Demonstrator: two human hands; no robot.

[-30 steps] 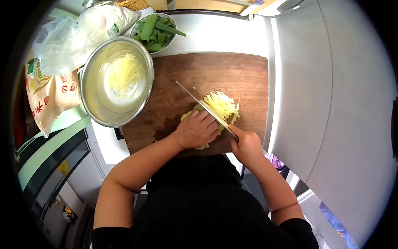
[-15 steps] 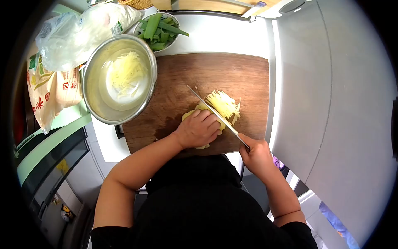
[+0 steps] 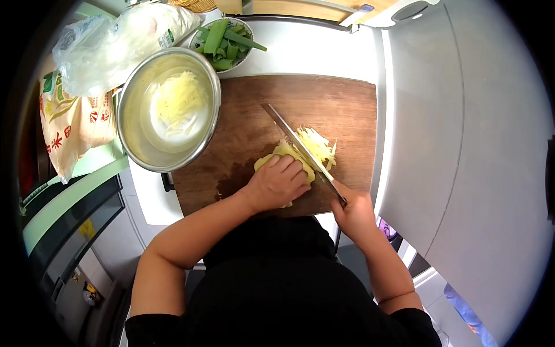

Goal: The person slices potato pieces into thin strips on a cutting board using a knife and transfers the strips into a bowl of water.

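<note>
My left hand presses down with bent fingers on a stack of pale yellow potato slices on the wooden cutting board. Wrapped round the handle of a kitchen knife is my right hand, at the board's lower right edge. The blade runs diagonally up and left, just beside my left fingertips. Right of the blade lies a pile of potato shreds, partly covered by it. The lower slices are hidden under my left hand.
Left of the board, a steel bowl holds potato shreds in water. Behind it are a plastic bag and a printed bag. A patterned bowl of green leaf pieces stands at the back. A grey panel rises on the right.
The knife's tip has swung further toward the back of the board, and its blade shows at a different tilt. My left hand stays on the potato slices. The view has shifted slightly.
</note>
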